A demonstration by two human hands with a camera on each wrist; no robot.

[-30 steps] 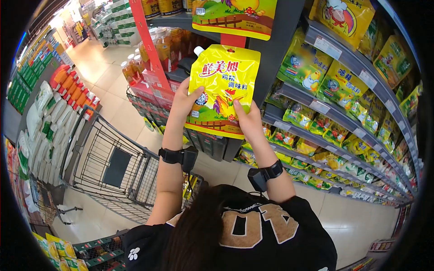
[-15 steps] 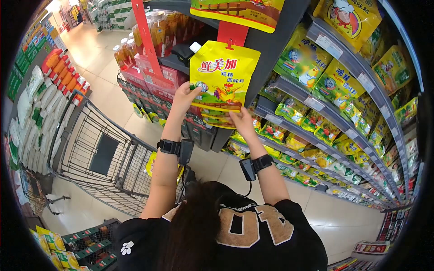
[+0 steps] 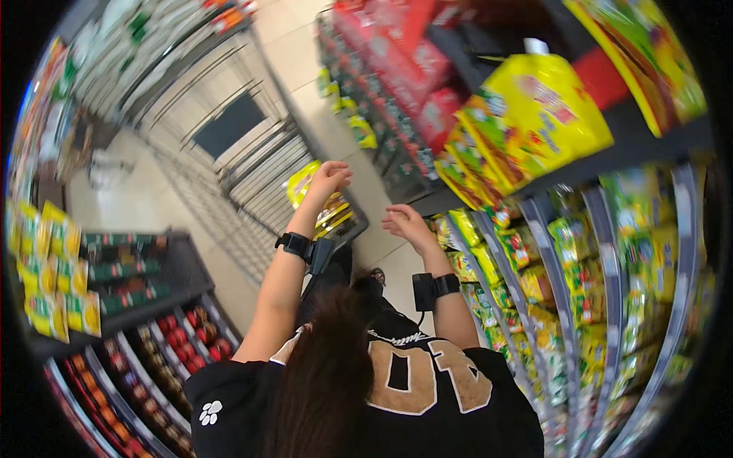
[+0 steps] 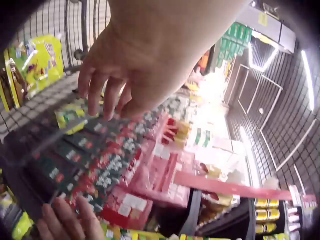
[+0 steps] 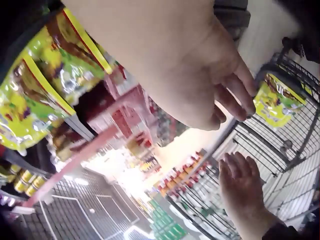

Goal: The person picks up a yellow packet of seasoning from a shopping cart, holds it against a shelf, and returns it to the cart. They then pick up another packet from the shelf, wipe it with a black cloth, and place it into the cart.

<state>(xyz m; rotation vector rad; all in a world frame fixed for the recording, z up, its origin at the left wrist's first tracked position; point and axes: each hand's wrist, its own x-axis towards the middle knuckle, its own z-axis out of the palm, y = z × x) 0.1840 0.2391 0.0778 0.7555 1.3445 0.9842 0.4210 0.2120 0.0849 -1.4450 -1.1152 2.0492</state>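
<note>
Both hands are empty and up in the air between the cart and the shelves. The left hand [image 3: 330, 178] hangs over the wire shopping cart [image 3: 252, 164] with its fingers loosely curled, not holding anything; the left wrist view shows them dangling relaxed above the cart's mesh. The right hand [image 3: 402, 222] is just beside it, palm open and fingers loosely spread, also gripping nothing. The nearest stuff is the yellow seasoning pouches [image 3: 324, 200] lying inside the cart right under the left hand; you can spot one [image 5: 276, 101] through the cart's wire wall in the right wrist view too. Up on the end of the shelf unit hangs a big yellow spouted pouch [image 3: 540, 114] with red lettering, with more of the same stacked below it, well apart from both hands. To the right run shelves [image 3: 611, 259] packed with yellow-green packets, pretty blurry. The person wears a black top with big tan numbers and a black strap on each wrist.
</note>
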